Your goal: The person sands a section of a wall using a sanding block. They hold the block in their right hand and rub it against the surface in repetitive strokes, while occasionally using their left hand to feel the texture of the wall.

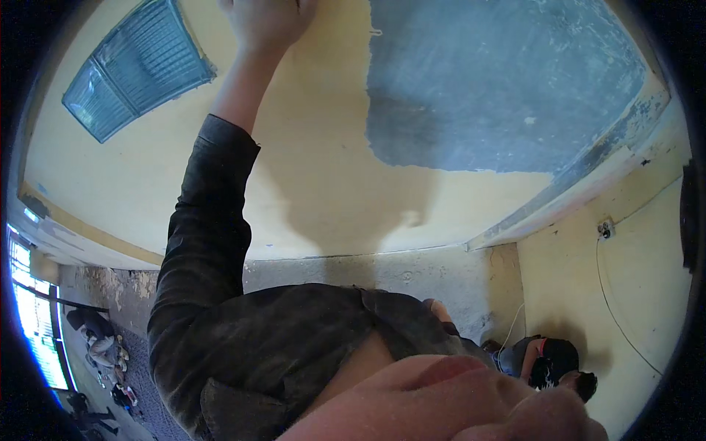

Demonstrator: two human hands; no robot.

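My left hand is raised against the cream-painted wall, at the top edge of the picture. Its fingers run out of view, so whatever they hold or touch is hidden. A dark, rolled sleeve covers that arm. To the right of the hand, a grey-blue painted panel with ragged edges spreads over the wall. Of my right hand only a small patch shows low beside my dark shirt; the rest is covered by my body.
A window with ribbed panes is at upper left. A socket with a hanging cable is on the right wall. One person is bent over at lower right. Other people are near a dark mat at left.
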